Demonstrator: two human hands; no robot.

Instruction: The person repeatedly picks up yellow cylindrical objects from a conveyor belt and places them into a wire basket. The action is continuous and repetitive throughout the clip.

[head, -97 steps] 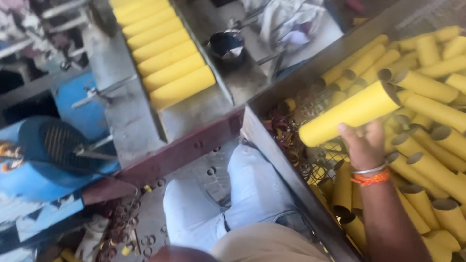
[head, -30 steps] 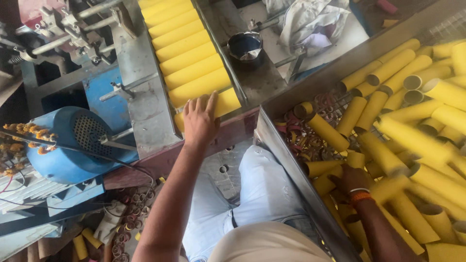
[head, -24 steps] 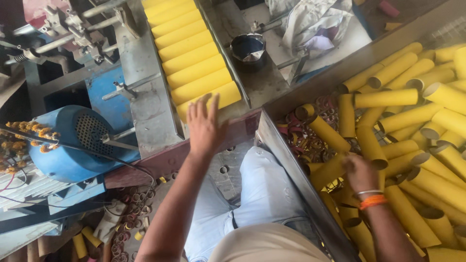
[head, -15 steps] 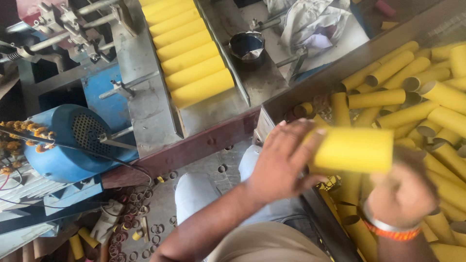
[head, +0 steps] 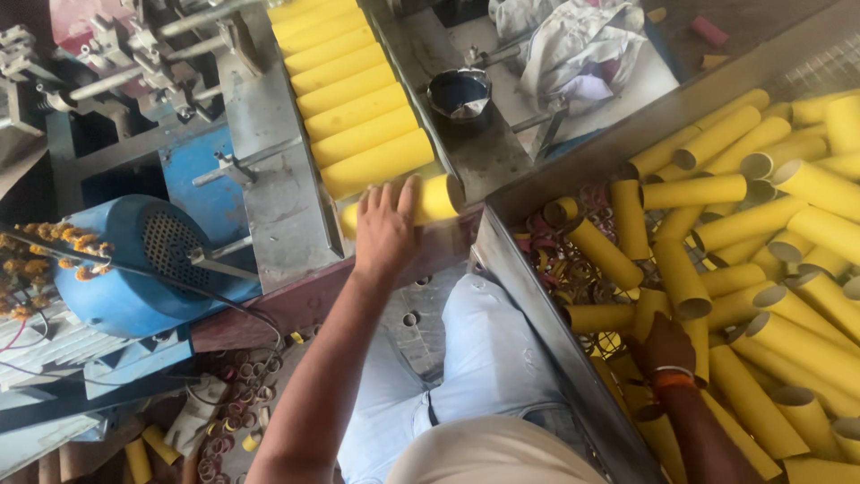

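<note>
At the near end of the feed tray: left hand (head: 387,229) lies flat, fingers spread, palm down on a yellow tube (head: 430,199).
Yellow tube: on its side, last in the row of yellow tubes (head: 354,99) that runs away up the metal tray (head: 273,193).
Right hand (head: 661,345): down in the metal bin (head: 528,296) at right, among loose yellow tubes (head: 779,242); whether the fingers grip anything cannot be told.
Wrist: orange band (head: 672,379).
Left of tray: blue motor (head: 121,264), grille facing right.
Far side: dark bowl (head: 459,92), crumpled cloth (head: 573,45).
Floor: small rings (head: 237,394) scattered near the person's knees.
</note>
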